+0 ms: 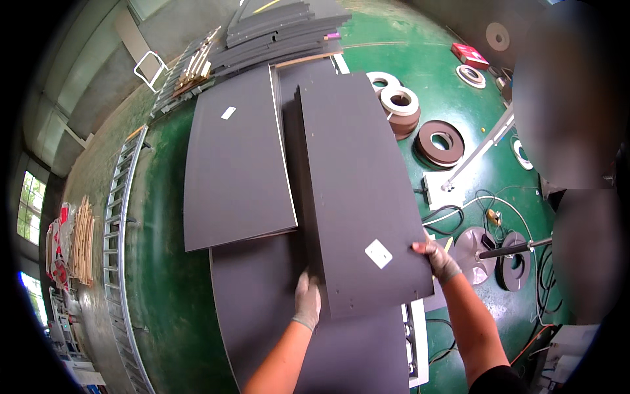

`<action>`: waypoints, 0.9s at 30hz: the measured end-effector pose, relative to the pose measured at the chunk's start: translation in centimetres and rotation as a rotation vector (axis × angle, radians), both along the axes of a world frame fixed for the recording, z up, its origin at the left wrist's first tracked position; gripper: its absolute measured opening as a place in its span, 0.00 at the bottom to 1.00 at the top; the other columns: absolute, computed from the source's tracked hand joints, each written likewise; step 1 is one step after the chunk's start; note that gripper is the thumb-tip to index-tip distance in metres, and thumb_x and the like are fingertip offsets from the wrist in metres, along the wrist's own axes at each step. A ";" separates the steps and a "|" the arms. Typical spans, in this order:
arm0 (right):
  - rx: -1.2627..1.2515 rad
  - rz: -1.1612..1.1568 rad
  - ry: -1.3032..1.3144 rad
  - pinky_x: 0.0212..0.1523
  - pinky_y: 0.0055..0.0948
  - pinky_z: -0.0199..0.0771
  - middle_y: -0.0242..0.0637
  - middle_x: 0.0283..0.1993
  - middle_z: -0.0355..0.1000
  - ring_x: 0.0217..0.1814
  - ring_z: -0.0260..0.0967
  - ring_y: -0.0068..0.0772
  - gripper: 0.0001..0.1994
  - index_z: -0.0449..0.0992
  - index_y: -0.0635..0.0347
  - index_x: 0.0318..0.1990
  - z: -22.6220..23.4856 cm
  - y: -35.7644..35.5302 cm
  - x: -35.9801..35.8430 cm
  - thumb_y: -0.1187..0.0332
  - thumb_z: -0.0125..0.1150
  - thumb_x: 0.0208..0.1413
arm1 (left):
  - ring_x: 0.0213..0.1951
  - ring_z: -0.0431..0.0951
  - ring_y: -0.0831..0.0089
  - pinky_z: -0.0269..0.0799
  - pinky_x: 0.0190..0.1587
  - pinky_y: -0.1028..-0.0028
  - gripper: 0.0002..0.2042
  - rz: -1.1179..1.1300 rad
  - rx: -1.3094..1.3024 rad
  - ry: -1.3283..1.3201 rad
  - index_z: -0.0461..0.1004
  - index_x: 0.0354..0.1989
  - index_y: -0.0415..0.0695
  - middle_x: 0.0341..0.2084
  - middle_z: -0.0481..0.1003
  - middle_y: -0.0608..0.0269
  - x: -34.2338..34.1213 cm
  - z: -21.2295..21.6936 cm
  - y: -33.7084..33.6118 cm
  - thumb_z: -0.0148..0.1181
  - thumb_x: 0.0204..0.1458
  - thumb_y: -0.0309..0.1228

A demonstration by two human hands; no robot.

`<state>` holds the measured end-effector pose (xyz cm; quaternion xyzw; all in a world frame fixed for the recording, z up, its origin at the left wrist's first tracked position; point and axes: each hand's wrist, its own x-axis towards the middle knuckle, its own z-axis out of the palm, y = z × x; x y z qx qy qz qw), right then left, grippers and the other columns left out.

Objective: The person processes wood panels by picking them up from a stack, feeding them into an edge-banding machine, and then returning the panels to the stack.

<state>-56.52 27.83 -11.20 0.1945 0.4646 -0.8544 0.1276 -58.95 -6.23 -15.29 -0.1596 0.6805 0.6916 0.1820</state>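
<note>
- Right hand [438, 259], in a pale glove, grips the right edge of a long dark grey panel [361, 177] — thumb on top, close to the near corner.
- Left hand [307, 303], gloved too, is at the panel's left edge; its fingertips are hidden.
- White label [378, 254] on the panel's near end.
- Wider grey board [236, 171] to the left, overlapping a larger board [262, 289] beneath.
- Brown edge-banding roll [426, 136] on the green floor [407, 56], right.
- Metal ladder [122, 256] along the left — stacked boards [279, 33] beyond.
</note>
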 end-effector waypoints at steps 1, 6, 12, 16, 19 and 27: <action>0.008 0.005 -0.011 0.61 0.36 0.66 0.43 0.64 0.62 0.62 0.63 0.37 0.50 0.45 0.54 0.74 0.3 -0.6 1.7 0.67 0.69 0.42 | 0.65 0.61 0.66 0.51 0.68 0.70 0.23 -0.021 -0.048 -0.014 0.59 0.66 0.32 0.64 0.64 0.53 1.8 -0.2 -0.8 0.45 0.63 0.27; -0.019 0.004 -0.037 0.63 0.36 0.63 0.40 0.66 0.60 0.64 0.61 0.36 0.50 0.44 0.53 0.75 0.1 -3.5 11.7 0.71 0.65 0.43 | 0.63 0.65 0.63 0.56 0.65 0.70 0.24 -0.198 -0.201 -0.143 0.59 0.64 0.29 0.61 0.66 0.45 9.8 -0.7 -5.6 0.48 0.61 0.26; -0.010 -0.022 -0.125 0.68 0.35 0.55 0.39 0.67 0.59 0.68 0.56 0.39 0.51 0.45 0.52 0.74 -0.7 -6.0 23.3 0.75 0.62 0.38 | 0.60 0.68 0.43 0.63 0.62 0.60 0.22 -0.458 -0.553 -0.145 0.67 0.56 0.31 0.55 0.69 0.33 19.0 1.0 -9.2 0.54 0.58 0.35; -0.011 -0.078 -0.261 0.65 0.34 0.59 0.38 0.65 0.60 0.65 0.58 0.36 0.50 0.51 0.53 0.72 0.7 -8.3 28.8 0.77 0.58 0.31 | 0.56 0.70 0.39 0.66 0.58 0.56 0.23 -0.628 -0.622 -0.142 0.67 0.54 0.30 0.51 0.71 0.30 24.7 0.4 -11.9 0.56 0.58 0.37; 0.046 -0.093 -0.285 0.62 0.33 0.62 0.37 0.64 0.61 0.62 0.60 0.35 0.48 0.54 0.55 0.70 0.6 -8.9 32.1 0.77 0.57 0.30 | 0.54 0.71 0.38 0.68 0.56 0.55 0.23 -0.766 -0.662 -0.231 0.68 0.52 0.29 0.49 0.71 0.29 26.6 1.8 -12.1 0.56 0.57 0.38; 1.714 -0.066 -0.146 0.71 0.50 0.50 0.55 0.67 0.56 0.72 0.50 0.59 0.40 0.59 0.65 0.65 5.4 -15.3 25.6 0.70 0.68 0.40 | 0.48 0.77 0.50 0.71 0.53 0.61 0.17 -0.702 -0.431 0.096 0.75 0.45 0.41 0.43 0.77 0.47 22.4 2.0 -16.8 0.54 0.59 0.43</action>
